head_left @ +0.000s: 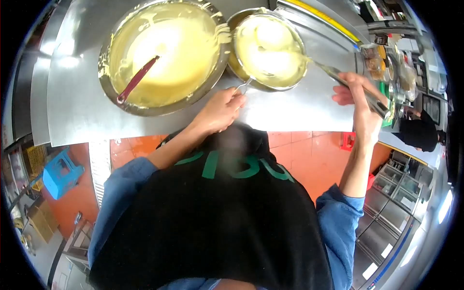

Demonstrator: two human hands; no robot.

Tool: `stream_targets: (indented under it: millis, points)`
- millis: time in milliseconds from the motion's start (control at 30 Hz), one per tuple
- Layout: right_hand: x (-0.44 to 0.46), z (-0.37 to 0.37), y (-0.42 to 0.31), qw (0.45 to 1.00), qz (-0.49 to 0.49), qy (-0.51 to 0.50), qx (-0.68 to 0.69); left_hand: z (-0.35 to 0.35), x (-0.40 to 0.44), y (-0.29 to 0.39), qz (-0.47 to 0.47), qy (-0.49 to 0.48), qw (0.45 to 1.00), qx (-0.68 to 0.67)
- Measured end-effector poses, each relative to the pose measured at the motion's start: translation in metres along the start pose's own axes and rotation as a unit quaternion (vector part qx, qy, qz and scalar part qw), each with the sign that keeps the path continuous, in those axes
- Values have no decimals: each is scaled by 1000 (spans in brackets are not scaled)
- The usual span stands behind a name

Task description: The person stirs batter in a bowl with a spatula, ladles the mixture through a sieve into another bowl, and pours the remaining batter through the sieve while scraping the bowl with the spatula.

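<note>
My left hand (221, 111) is closed around the thin metal handle of a round strainer (248, 83), which rests over a metal bowl (236, 67) and holds pale yellow batter (270, 60). In my right hand (357, 99) is a long-handled metal utensil (328, 70); its far end lies in that batter, coated yellow, so its shape is hidden. To the left stands a larger metal bowl (107, 92) with smooth yellow batter (188, 53) inside and smears along its rim. A dark red handle (137, 79) leans out of this batter against the bowl's wall.
Both bowls stand on a steel worktable (290, 113), whose front edge is close to my body. A blue stool (62, 173) is on the red tiled floor at left. Jars and containers (374, 63) are at right, and another person (419, 130) stands farther off.
</note>
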State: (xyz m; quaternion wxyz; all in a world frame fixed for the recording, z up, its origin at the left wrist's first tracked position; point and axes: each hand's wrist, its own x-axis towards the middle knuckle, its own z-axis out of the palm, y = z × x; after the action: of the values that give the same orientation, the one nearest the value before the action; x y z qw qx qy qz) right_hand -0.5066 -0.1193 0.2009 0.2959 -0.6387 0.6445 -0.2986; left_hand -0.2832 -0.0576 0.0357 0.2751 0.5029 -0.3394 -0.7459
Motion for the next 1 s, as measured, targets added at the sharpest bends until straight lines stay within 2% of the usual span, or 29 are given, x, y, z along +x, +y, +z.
stream_targets:
  millis: [33,100,133,233,300,367,500,567,633,700,733,767,833,900,967,1000]
  points:
    - [2,-7,5,1000,-4,15,-4,-2,0,1,-1,7,1000,-3]
    - [-4,-32,3,999,9,-48,-17,-2,1,6,-5,9,1000,-18]
    - [-9,-37,-8,995,50,-76,-28,-3,4,4,-5,1,1000,-24]
    - [-12,-15,-12,994,39,-84,50,-2,9,4,-14,-13,1000,-14]
    - [1,2,-4,993,-2,-74,93,0,8,2,-20,-9,1000,-2]
    - [13,0,2,997,10,-50,52,-1,6,0,-20,-3,999,-27]
    - [-19,-22,-23,986,-60,-151,-48,-1,6,1,-29,-4,999,-39]
    - [-15,1,-28,987,-94,-127,8,1,6,-6,-19,6,1000,-16]
    - [6,14,-14,992,-49,-97,62,4,4,-10,-18,8,1000,-22]
    - [1,9,2,981,-163,-93,-57,1,7,-5,-7,13,998,-63]
    - [-8,6,3,974,-201,-83,-69,2,8,-5,-17,12,997,-69]
    - [-16,-4,0,960,-225,-95,-136,4,8,-7,-6,12,998,-63]
    - [-33,-9,1,936,-289,-133,-150,4,8,-12,12,13,999,-46]
    - [-47,-7,7,921,-306,-156,-183,-1,-4,-19,25,6,1000,-16]
    - [-55,-1,30,908,-354,-113,-191,-9,-15,-22,45,1,999,18]
    - [-56,3,44,898,-385,-82,-196,-16,-29,-39,79,11,996,-33]
